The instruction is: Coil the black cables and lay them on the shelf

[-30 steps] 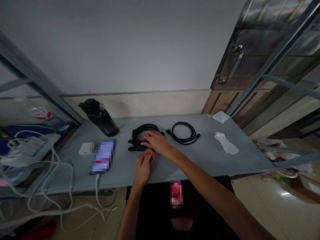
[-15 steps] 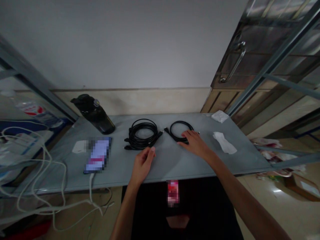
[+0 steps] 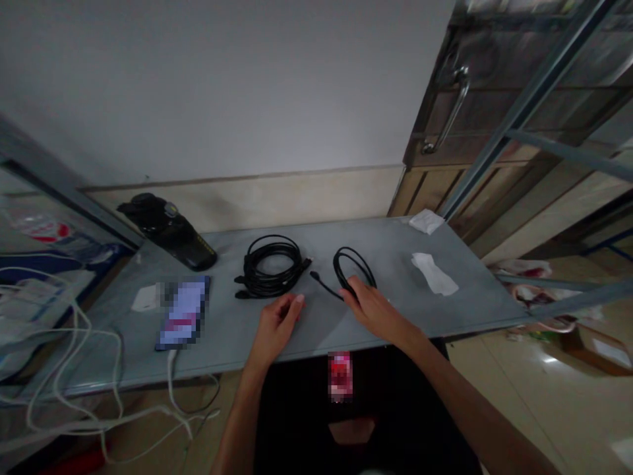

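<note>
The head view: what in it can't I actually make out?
All in the head view:
Small coil: the part in the right hand is hidden by that hand.
Left hand: its palm is hidden by the curled hand itself.
Phone: blurred into blocks, unreadable.
Black bottle: yellow print too small to read.
Plastic bottle: label too blurred.
Right forearm: cut off by the bottom edge.

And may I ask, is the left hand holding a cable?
No, the left hand holds no cable; the right hand grips the smaller black coil.

Hands (image 3: 275,324) (image 3: 374,308) apart, fingers (image 3: 353,291) curled, forearms (image 3: 243,404) outstretched
</note>
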Demonstrator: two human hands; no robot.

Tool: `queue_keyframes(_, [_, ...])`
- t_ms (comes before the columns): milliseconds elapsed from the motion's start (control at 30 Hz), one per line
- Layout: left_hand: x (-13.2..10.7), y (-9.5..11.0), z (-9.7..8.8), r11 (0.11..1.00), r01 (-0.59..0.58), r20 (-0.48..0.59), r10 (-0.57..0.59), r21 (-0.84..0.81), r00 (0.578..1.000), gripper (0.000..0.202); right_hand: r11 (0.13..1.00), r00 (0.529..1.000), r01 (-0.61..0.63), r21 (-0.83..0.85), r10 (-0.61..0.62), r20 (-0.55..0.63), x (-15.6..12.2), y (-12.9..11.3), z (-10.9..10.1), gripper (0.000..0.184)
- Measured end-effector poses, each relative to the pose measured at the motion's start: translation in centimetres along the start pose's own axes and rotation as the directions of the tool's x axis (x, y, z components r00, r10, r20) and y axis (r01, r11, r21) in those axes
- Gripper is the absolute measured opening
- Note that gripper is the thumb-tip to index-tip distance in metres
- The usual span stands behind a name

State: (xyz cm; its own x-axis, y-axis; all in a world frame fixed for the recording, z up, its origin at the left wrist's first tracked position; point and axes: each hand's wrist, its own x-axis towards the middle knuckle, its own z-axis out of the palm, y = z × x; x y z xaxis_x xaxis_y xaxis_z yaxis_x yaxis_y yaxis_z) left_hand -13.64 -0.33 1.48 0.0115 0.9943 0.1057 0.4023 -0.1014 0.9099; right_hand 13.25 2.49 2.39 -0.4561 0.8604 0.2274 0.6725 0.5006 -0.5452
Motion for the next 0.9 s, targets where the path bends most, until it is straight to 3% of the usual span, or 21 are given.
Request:
queue_keyframes(167, [0.1, -0.1, 0.3, 0.999, -0.032, 0.091, 0.029, 0.029, 0.995, 0.056, 0.999, 0.99, 0.04, 0.031, -0.043, 0.134, -1.9, -3.3, 1.2, 0.02])
queue_keyframes(333, [0.1, -0.4, 0.3, 0.998, -0.006, 0.099, 0.013, -0.065, 0.995, 0.039, 0.995, 0.979, 0.062, 0.079, -0.076, 0.191, -2.6, -4.2, 2.4, 0.021])
queue_keyframes(633, [0.3, -0.8, -0.1, 0.988, -0.036, 0.065, 0.047, -0.152, 0.997, 0.023, 0.945, 0.984, 0.042, 0.324, -0.095, 0.148, -2.2, -4.0, 0.3, 0.028])
queue_keyframes(767, [0.3, -1.0, 0.1, 0.987, -0.057, -0.008, 0.057, -0.148, 0.998, 0.026, 0.885, 0.998, -0.057, 0.462, 0.054, 0.019, -1.8, -2.7, -1.8, 0.04])
queue_keyframes(900, [0.3, -1.3, 0.1, 0.985, -0.052, -0.043, 0.045, -0.164, 0.998, 0.032, 0.764, 0.964, -0.153, 0.627, 0.256, -0.076, -1.9, -1.1, -3.4, 0.055])
